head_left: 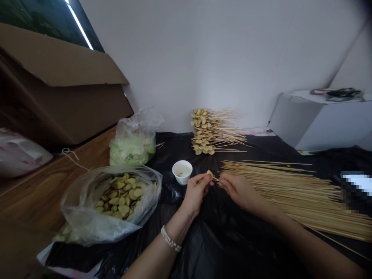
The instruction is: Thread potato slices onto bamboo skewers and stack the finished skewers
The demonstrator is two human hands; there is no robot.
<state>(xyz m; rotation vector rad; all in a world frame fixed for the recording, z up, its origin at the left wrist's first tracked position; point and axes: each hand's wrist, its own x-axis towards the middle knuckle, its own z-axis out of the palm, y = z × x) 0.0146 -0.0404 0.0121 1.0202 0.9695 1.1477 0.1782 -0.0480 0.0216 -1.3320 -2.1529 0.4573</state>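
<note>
My left hand [197, 190] pinches a potato slice [209, 173] tight between its fingertips. My right hand [238, 190] is closed on a skewer [215, 178], whose tip meets the slice. Beyond sit a paper cup [182, 171] and the loaded skewers [213, 131].

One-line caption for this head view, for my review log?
Left hand pinches a yellow slice against a thin skewer held by the right hand, above a black-covered table.
</note>
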